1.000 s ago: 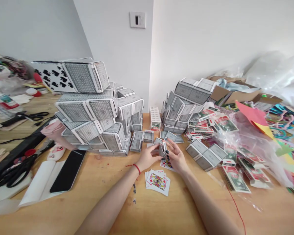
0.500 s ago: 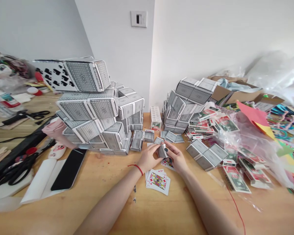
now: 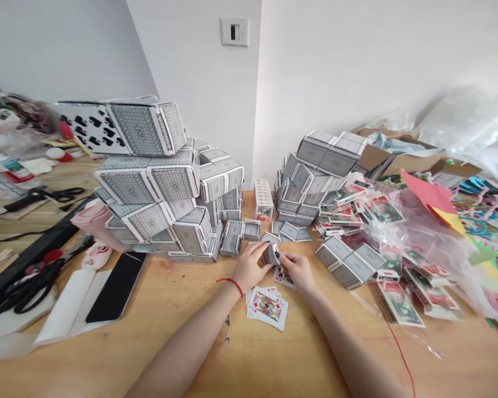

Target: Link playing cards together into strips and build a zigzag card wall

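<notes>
Between my two hands is a grey-backed playing card (image 3: 269, 254), seemingly bent, held just above the table. My left hand (image 3: 252, 267) is closed on its left side, thumb and fingers gripping it; a red string circles that wrist. On the right edge, my right hand (image 3: 295, 269) pinches the card with dark-nailed fingers. A face-up card (image 3: 283, 278) lies partly hidden below the right hand. Nearer me, a small fan of face-up cards (image 3: 267, 307) shows a jack of diamonds on top. Folded grey card pieces (image 3: 291, 231) lie just beyond my hands.
Tall stacks of grey card boxes stand at left (image 3: 157, 182) and right (image 3: 315, 177). A joined card block (image 3: 350, 262) sits right of my hands, beside red-and-green card packs (image 3: 399, 303). At left lie a black phone (image 3: 116, 286) and scissors (image 3: 37, 284).
The right fingers have drawn together into a pinch at the card's right edge, and the card has turned and shifted slightly left. The left hand stays nearly in place.
</notes>
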Action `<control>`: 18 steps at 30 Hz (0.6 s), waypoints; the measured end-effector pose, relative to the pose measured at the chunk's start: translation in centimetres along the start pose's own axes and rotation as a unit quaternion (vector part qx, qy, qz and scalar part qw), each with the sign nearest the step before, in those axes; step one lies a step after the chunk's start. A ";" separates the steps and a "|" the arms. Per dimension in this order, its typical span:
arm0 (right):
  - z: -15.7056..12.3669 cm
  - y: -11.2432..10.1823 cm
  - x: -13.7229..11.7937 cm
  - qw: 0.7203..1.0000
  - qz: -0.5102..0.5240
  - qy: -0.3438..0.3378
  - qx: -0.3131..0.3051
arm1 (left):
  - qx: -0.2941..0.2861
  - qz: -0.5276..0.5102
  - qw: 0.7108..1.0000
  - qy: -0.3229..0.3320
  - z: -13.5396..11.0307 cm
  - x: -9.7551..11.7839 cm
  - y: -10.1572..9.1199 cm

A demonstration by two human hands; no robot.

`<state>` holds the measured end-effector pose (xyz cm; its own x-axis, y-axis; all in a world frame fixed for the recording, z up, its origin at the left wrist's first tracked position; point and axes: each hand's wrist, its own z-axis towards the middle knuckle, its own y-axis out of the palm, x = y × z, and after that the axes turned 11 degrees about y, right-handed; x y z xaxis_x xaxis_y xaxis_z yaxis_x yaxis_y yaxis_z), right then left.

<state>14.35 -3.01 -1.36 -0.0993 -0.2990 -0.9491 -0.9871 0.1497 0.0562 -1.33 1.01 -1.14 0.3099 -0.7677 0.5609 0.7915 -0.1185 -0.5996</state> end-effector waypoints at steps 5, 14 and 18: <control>-0.2 0.1 -0.1 0.998 -0.048 -0.018 0.032 | -0.002 -0.011 1.000 -0.008 0.0 0.1 0.0; -0.8 0.6 0.0 0.995 -0.070 -0.061 0.029 | -0.007 -0.004 1.000 -0.005 0.1 0.1 -0.1; -0.8 1.0 0.7 0.995 -0.073 -0.074 -0.010 | 0.001 -0.002 1.000 0.002 0.1 -0.1 -0.1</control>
<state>13.21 -3.81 -1.69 0.0630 -0.1739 -0.9828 -0.9923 0.0948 -0.0803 -1.45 1.17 -1.08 0.3038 -0.7700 0.5610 0.7938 -0.1211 -0.5960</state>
